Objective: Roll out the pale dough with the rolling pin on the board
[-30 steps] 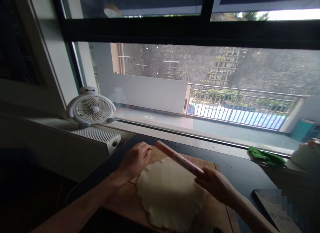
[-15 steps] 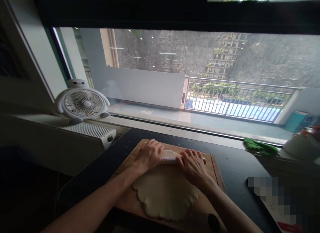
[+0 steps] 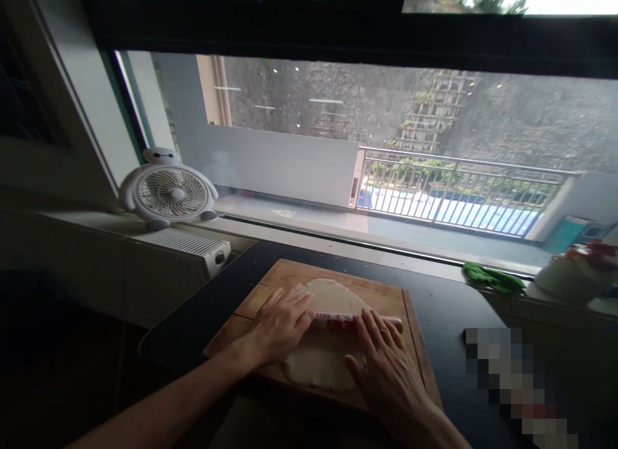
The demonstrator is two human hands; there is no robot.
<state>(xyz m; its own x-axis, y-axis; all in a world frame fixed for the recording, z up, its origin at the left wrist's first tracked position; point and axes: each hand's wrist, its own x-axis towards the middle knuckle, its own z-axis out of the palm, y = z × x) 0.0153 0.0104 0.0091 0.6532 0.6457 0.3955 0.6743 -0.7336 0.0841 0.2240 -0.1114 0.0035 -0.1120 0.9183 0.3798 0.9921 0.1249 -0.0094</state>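
Observation:
A rolling pin (image 3: 335,318), pale with red lettering on its middle, lies across a sheet of flattened dough (image 3: 318,365). My left hand (image 3: 284,317) rests on the pin's left end, fingers stretched forward, hiding that end. Over the pin's right part lies my right hand (image 3: 386,356); its fingers are extended and its thumb is spread off to the left above the dough. Neither hand is wrapped round the pin. The dough has an uneven edge and sits on a wooden board (image 3: 270,283); my hands and forearms cover parts of it.
The board lies on a dark table (image 3: 449,314) beside a window. A white fan (image 3: 176,193) stands at the left behind a white slatted box (image 3: 193,246). On the sill at right are a green cloth (image 3: 492,278) and a white rounded object (image 3: 562,282). A blurred-out object is at lower right.
Both hands and the rolling pin have come back towards me, baring the far part of the dough. My fingers are now straighter over the pin. The view has shifted slightly.

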